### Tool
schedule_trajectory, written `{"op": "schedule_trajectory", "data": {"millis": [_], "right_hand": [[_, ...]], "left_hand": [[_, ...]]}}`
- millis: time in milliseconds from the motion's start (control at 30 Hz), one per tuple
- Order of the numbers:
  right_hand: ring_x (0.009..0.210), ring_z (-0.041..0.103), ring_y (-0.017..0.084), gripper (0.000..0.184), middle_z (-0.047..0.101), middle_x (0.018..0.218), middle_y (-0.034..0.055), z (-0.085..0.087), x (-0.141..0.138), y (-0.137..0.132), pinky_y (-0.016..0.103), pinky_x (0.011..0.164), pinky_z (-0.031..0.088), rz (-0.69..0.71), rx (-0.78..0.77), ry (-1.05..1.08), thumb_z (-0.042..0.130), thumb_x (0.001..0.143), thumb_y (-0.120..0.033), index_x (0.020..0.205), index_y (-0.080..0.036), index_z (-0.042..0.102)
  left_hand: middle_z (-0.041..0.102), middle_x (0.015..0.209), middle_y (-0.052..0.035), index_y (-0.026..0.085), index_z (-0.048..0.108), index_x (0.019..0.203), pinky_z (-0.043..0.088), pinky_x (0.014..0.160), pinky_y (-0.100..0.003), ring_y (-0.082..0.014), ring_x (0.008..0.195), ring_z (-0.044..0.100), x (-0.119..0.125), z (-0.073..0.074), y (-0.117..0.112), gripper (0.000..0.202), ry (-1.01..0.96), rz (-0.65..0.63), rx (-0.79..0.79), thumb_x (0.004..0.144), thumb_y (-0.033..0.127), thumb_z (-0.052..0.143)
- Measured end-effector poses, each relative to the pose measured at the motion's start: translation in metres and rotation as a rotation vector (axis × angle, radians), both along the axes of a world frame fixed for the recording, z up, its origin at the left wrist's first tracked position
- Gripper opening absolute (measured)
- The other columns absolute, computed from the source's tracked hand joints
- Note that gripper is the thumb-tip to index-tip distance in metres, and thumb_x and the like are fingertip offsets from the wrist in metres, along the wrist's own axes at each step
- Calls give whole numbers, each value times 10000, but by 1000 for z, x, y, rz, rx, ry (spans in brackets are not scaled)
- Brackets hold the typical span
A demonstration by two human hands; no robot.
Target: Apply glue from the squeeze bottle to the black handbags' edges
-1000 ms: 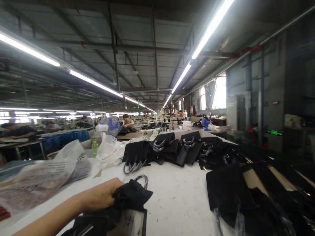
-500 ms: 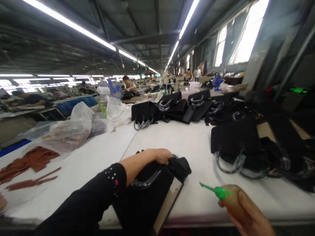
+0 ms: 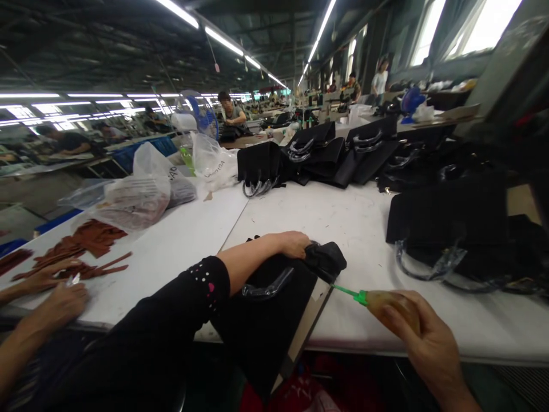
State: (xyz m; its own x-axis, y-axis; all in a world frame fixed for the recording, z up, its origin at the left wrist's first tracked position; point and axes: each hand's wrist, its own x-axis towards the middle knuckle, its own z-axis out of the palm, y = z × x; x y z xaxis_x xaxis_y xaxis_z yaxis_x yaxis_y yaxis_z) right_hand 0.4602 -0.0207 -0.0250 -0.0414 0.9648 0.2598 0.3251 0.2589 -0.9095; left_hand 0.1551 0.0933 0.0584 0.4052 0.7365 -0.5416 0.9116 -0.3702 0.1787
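My left hand (image 3: 294, 244) is closed on the top of a black handbag (image 3: 274, 303) that hangs over the near edge of the white table (image 3: 343, 223). The bag has a clear-wrapped handle (image 3: 268, 288). My right hand (image 3: 422, 332) grips a small amber squeeze bottle (image 3: 388, 301) with a green nozzle (image 3: 345, 292). The nozzle tip points at the bag's upper right corner, just below my left hand.
Rows of black handbags (image 3: 326, 151) lie at the back and right (image 3: 450, 223) of the table. Plastic bags (image 3: 137, 194) and brown leather strips (image 3: 86, 246) lie on the left, where another person's hands (image 3: 51, 286) work. A blue fan (image 3: 201, 117) and other workers sit farther back.
The view has tilted down and turned. My right hand has brought the bottle up and left, so its nozzle now reaches the bag's corner. Another person's hands have come into view at the left.
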Motion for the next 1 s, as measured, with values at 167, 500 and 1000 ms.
{"op": "schedule_trajectory", "data": {"millis": [167, 500, 1000], "right_hand": [[777, 635, 208, 268, 687, 876, 25, -1, -2, 2, 313, 708, 502, 69, 40, -47, 679, 863, -481, 964, -232, 676], [901, 645, 211, 204, 681, 983, 44, -2, -4, -6, 319, 786, 496, 169, 76, -19, 663, 915, -392, 1046, -236, 654], [871, 665, 173, 174, 680, 991, 37, 0, -1, 1, 284, 744, 541, 208, 252, -104, 644, 938, -324, 1082, -228, 656]], "left_hand": [[748, 911, -106, 151, 760, 949, 452, 654, -274, -195, 761, 638, 1, -2, -1, 275, 16, -16, 32, 766, 259, 585], [749, 914, -104, 156, 742, 955, 453, 672, -272, -203, 797, 658, 0, -3, -6, 268, 49, -17, 85, 786, 259, 560], [761, 959, -84, 203, 728, 966, 486, 710, -274, -224, 867, 694, -1, -5, -11, 245, 68, 4, 128, 793, 229, 557]]}}
